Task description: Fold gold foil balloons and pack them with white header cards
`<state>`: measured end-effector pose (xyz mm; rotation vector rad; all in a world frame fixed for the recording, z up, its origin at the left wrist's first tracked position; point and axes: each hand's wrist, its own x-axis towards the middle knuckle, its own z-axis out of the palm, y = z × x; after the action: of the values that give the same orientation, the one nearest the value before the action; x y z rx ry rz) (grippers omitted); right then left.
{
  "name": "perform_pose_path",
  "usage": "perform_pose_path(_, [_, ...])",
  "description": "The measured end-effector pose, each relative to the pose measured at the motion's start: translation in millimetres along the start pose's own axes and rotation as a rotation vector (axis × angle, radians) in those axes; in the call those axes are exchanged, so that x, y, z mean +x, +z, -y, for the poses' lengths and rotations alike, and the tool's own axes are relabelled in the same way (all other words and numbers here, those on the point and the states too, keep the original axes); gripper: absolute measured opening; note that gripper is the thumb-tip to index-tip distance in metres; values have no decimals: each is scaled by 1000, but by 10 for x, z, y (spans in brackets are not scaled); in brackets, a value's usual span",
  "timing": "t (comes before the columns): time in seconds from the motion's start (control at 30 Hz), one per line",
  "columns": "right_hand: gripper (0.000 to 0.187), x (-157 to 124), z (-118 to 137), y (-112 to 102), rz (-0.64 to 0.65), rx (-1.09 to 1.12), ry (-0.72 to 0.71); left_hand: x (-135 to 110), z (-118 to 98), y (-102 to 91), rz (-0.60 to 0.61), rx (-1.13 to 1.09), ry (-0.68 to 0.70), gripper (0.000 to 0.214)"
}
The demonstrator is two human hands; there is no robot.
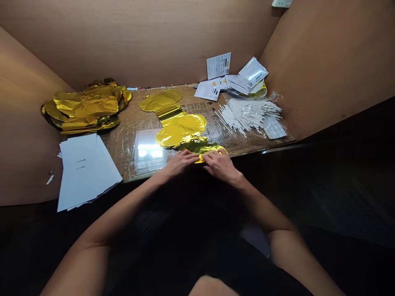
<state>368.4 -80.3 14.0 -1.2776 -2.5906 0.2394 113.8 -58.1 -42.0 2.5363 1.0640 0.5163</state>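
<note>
A flat gold foil balloon [177,123] lies stretched across the middle of the table, from the back toward the front edge. Its near end is crumpled under my hands. My left hand [180,161] lies on that end with fingers curled, pressing and gripping the foil. My right hand [219,163] sits just to the right, fingers closed on the same gold end. Both hands rest at the table's front edge, almost touching each other.
A heap of gold foil balloons [88,106] fills the back left. White sheets [84,168] overhang the front left edge, clear plastic bags [148,151] beside them. White sticks [247,116] and printed packets [234,80] lie at the back right. Brown board walls [324,61] enclose the table.
</note>
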Motion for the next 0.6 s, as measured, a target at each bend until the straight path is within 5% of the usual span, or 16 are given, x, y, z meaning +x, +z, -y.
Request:
perform_pose_path(0.1, [10,484,-368,-129,179,280,161,228,95,-219,-87,-209,-206,26])
perform_pose_path(0.23, [17,863,-659,-187,299,710,342,181,-184,-256,-622,-478,-582,33])
perform_pose_path(0.27, [19,835,-621,-142,285,818,366,108,-302,-191,-675,-637,-641,38])
perform_pose_path(0.4, [32,352,-127,205,135,1320,448,-195,-718,132,-498,-1351,-720,58])
perform_pose_path(0.5, [32,-12,229,358,-33,1256,459,-321,-878,169,-538,-1430,-723,54])
perform_pose_path(0.6, [36,-99,342,343,-158,1218,466,-390,-916,10,-496,-1376,-702,43])
